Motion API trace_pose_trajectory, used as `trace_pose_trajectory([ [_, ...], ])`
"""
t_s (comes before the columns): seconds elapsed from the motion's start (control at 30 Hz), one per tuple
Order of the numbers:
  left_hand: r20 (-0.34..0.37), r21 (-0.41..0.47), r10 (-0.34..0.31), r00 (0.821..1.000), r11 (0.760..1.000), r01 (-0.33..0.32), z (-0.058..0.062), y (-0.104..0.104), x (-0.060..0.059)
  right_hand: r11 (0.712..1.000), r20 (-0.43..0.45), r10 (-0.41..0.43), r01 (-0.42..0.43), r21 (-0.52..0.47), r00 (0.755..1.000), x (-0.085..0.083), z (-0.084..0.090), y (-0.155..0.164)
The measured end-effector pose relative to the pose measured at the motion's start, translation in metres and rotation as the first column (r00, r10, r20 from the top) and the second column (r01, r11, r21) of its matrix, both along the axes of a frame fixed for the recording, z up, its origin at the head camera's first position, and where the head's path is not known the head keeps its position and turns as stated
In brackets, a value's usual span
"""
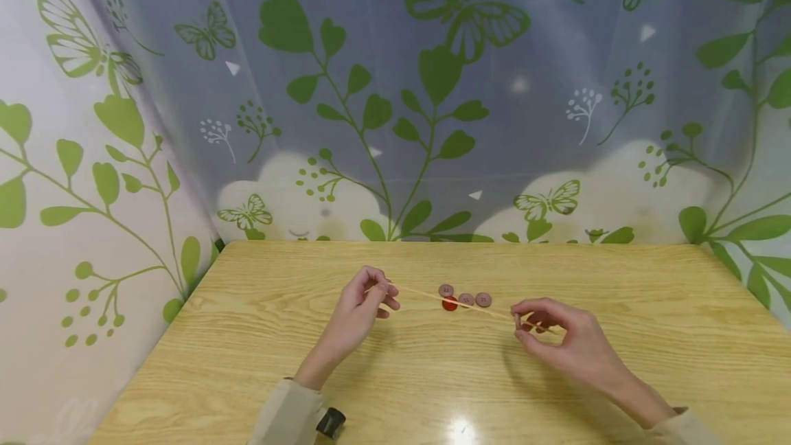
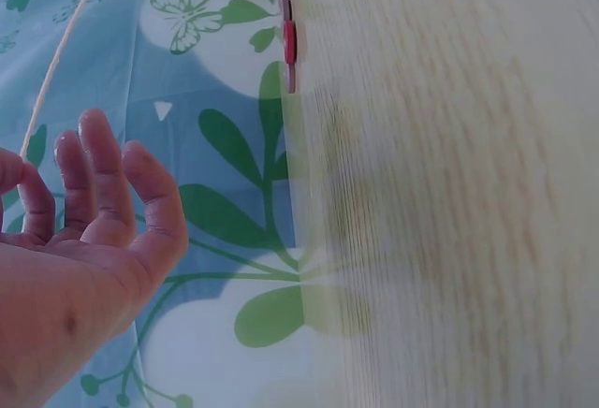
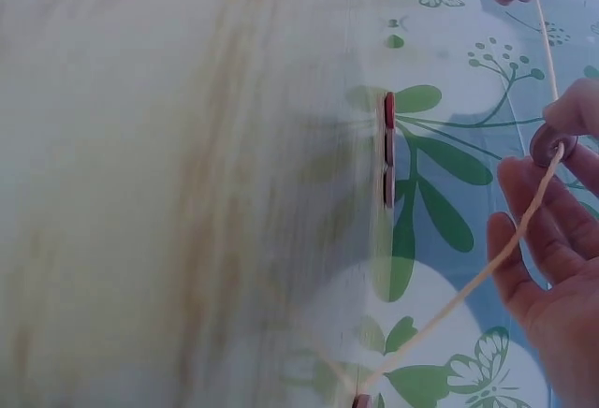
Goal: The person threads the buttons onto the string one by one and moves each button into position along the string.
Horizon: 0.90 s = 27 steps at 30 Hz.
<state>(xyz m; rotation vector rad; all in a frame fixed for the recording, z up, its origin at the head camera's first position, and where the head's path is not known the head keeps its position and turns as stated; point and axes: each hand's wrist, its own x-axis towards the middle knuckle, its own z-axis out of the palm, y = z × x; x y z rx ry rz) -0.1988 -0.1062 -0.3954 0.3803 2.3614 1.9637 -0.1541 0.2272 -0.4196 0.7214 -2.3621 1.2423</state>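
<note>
A thin beige string [image 1: 445, 297] runs taut between my two hands above the wooden table [image 1: 259, 335]. My left hand [image 1: 382, 292] pinches its left end; in the left wrist view the string [image 2: 56, 62] rises from the fingers [image 2: 103, 183]. My right hand [image 1: 522, 318] pinches a mauve button [image 3: 547, 143] with the string [image 3: 505, 249] passing through it. Three mauve buttons [image 1: 466, 299] and a red button [image 1: 450, 304] lie on the table under the string, between the hands. The wrist views show them edge on as a row of buttons [image 3: 388, 146] [image 2: 288, 34].
A curtain [image 1: 432, 88] printed with green leaves and butterflies hangs behind the table and along its left side. A small reddish piece [image 3: 360, 400] shows at the string's lower end in the right wrist view. A black strap device [image 1: 330, 423] sits on my left wrist.
</note>
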Motion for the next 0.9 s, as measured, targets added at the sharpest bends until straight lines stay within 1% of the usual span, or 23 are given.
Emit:
trace_pose_trajectory([
  [0.13, 0.001, -0.003, 0.001, 1.0, 1.0, -0.001, -0.001, 0.0, 0.0, 1.0, 0.002, -0.011, 0.011, 0.018, 1.0, 0.0, 0.0, 0.003],
  [0.43, -0.003, 0.004, 0.006, 1.0, 1.0, -0.006, -0.002, -0.001, -0.001, 0.998, -0.044, -0.022, 0.025, 0.055, 0.999, -0.001, 0.0, 0.007],
  [0.7, 0.001, 0.01, 0.011, 1.0, 1.0, -0.011, -0.004, -0.002, -0.002, 0.993, -0.024, -0.048, 0.05, 0.103, 0.999, -0.001, 0.001, 0.011],
  [0.9, 0.002, 0.013, 0.01, 1.0, 1.0, -0.01, -0.003, -0.003, -0.002, 0.99, -0.016, -0.056, 0.058, 0.125, 0.998, -0.001, 0.001, 0.014],
])
